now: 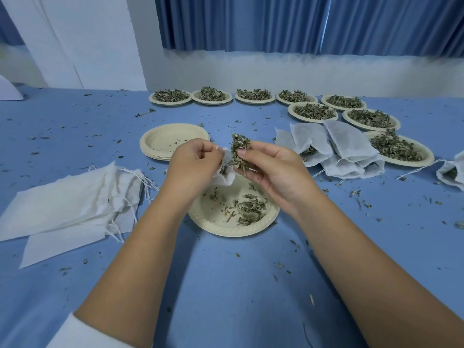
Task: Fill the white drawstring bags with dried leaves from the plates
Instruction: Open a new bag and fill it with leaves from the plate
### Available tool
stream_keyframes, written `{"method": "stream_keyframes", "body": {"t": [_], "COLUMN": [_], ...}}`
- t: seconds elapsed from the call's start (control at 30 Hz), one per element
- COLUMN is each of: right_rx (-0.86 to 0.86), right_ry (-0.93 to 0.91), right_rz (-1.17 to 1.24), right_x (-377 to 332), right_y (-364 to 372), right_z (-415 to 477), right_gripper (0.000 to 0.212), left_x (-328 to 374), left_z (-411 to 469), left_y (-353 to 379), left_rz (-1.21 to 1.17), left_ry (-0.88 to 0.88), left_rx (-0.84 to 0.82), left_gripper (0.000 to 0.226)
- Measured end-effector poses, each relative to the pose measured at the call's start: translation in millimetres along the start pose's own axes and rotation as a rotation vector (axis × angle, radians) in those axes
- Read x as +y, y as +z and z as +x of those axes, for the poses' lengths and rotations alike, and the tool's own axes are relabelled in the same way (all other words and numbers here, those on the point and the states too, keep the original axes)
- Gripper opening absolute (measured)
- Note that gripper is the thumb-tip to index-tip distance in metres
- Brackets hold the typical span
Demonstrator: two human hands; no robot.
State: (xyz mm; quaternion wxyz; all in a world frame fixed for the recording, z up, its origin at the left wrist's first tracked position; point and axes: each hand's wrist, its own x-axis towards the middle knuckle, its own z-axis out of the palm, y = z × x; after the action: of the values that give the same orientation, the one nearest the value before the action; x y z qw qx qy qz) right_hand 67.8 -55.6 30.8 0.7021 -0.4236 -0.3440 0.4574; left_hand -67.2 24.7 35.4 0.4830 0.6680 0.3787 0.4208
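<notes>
Partly done, with lots left to do.

Nearest, at the bottom: blue table point(226, 285) with leaf crumbs all over.

At lower middle: one near plate point(233, 232), almost emptied, with just a small heap of dried leaves point(251, 209) on it.

Right above that plate: one white drawstring bag point(227, 179), pinched at its mouth by the left hand point(193, 164), fingers curled on the cloth. Just beside it: one clump of leaves point(239, 149), squeezed tight in the right hand point(271, 169) and held at the bag's mouth, not yet pushed in.

At left: a flat pile of empty bags point(67, 204), too stacked up to count.

Further up, left of middle: one stack of empty plates point(163, 140).

Right of middle: a heap of filled bags point(331, 144), maybe four or five, hard to tell. At the right edge: one more filled bag point(452, 169).

Farthest back, from upper middle round to the right: eight full plates point(254, 102), not touched yet. So, most likely, eight plates and a bit to go.
</notes>
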Motion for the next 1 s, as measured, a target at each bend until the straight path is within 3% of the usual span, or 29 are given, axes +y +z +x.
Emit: {"method": "stream_keyframes", "body": {"t": [0.13,0.33,0.67,1.0], "right_rx": [0.055,0.174,0.114,-0.051], "right_ry": [0.041,-0.071,-0.3,0.003], "right_rz": [-0.084,-0.441,-1.145,-0.796], "right_x": [7.0,8.2,18.0,3.8], "right_y": [0.0,5.0,8.7,11.0], "right_z": [1.6,-2.7,-8.7,-9.1], "right_gripper": [0.026,0.014,0.013,0.02], "left_x": [3.6,7.3,7.5,5.0], "left_z": [-0.8,-2.7,-8.4,-6.2], "left_y": [0.3,0.4,6.6,5.2], "left_rz": [-0.031,-0.058,-0.041,-0.032], "left_ry": [-0.029,-0.064,-0.071,-0.095], "left_rx": [-0.019,-0.07,-0.149,-0.11], "left_gripper": [0.015,0.015,0.016,0.014]}}
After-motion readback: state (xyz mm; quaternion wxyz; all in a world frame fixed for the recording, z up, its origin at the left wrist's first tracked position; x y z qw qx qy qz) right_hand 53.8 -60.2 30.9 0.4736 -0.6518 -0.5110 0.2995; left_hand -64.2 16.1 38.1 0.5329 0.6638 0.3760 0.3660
